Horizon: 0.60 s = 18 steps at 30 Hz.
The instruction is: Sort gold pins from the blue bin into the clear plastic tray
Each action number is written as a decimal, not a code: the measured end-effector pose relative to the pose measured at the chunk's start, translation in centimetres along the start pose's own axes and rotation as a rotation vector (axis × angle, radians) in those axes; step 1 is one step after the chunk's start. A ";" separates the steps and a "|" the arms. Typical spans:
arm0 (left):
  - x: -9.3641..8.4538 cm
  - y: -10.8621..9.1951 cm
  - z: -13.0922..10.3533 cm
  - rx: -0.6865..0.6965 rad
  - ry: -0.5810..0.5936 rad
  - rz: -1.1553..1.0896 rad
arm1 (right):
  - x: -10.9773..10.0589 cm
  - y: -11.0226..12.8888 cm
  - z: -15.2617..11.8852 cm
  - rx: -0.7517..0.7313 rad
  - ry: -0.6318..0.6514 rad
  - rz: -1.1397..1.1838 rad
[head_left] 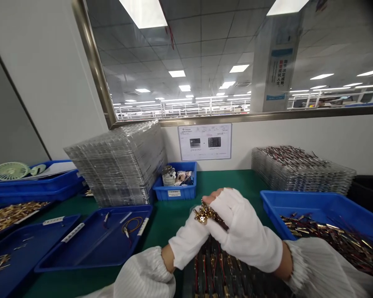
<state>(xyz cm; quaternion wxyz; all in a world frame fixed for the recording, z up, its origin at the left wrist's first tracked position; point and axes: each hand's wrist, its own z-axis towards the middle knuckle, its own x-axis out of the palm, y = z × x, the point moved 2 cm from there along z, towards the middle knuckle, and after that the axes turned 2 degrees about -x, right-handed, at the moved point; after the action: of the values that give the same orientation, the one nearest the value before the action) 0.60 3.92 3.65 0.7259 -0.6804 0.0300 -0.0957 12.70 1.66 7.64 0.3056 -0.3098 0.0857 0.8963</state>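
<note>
My two hands, both in white gloves with some bare fingertips, meet in front of me over a slotted tray. Between them is a bundle of small brass-ended wired parts (204, 212), its shiny round ends pointing up and left. My right hand (240, 225) is closed around the bundle from the right. Pressed against its lower left side is my left hand (192, 234), closed, with its fingers mostly hidden. Below the hands, the dark slotted tray (189, 281) holds rows of similar brass parts with red and black wires.
At right stands a blue bin (272, 203) of loose wired parts, behind it stacked clear trays (313, 178) with parts on top. A tall stack of clear trays (121, 165), a small blue box (175, 193), shallow blue trays (96, 240) and a green fan (10, 170) are left.
</note>
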 end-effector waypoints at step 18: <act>0.1 1.1 2.2 -0.110 0.103 -0.411 | 1.0 -2.2 -0.4 0.138 0.009 -0.193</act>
<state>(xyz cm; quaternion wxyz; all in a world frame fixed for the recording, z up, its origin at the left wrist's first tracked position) 1.21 6.14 2.71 0.6503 -0.7051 -0.0670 -0.2745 13.56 3.80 6.79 0.4107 -0.2990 0.1182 0.8532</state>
